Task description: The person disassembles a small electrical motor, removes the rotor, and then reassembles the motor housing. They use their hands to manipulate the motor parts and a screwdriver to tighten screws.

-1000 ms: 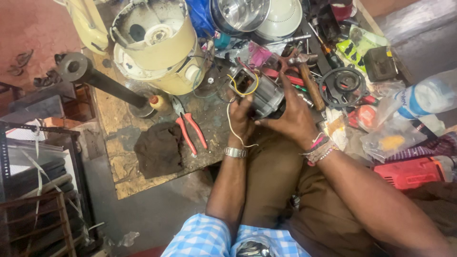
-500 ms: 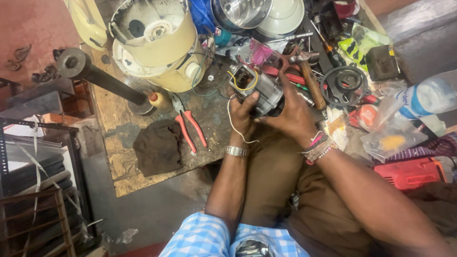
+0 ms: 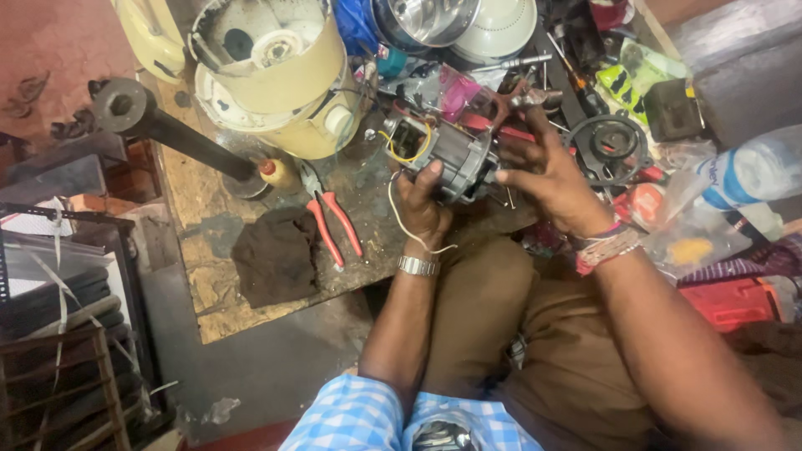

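A grey electric motor (image 3: 447,154) with yellow and white wires is held over the edge of a worn wooden workbench (image 3: 209,276). My left hand (image 3: 424,209), with a metal watch at the wrist, grips the motor from below. My right hand (image 3: 547,179), with bead bracelets, touches the motor's right end, fingers spread. A white wire (image 3: 401,221) hangs from the motor across my left wrist.
Red-handled pliers (image 3: 330,217) and a dark rag (image 3: 276,255) lie on the bench left of my hands. A cream mixer housing (image 3: 276,71), a black metal pipe (image 3: 180,138), a small bottle (image 3: 280,173), a round black part (image 3: 614,146) and a red case (image 3: 735,301) surround them.
The motor has been lifted and tilted, its wired end now turned to the left. My right hand has shifted from over the motor to its right end.
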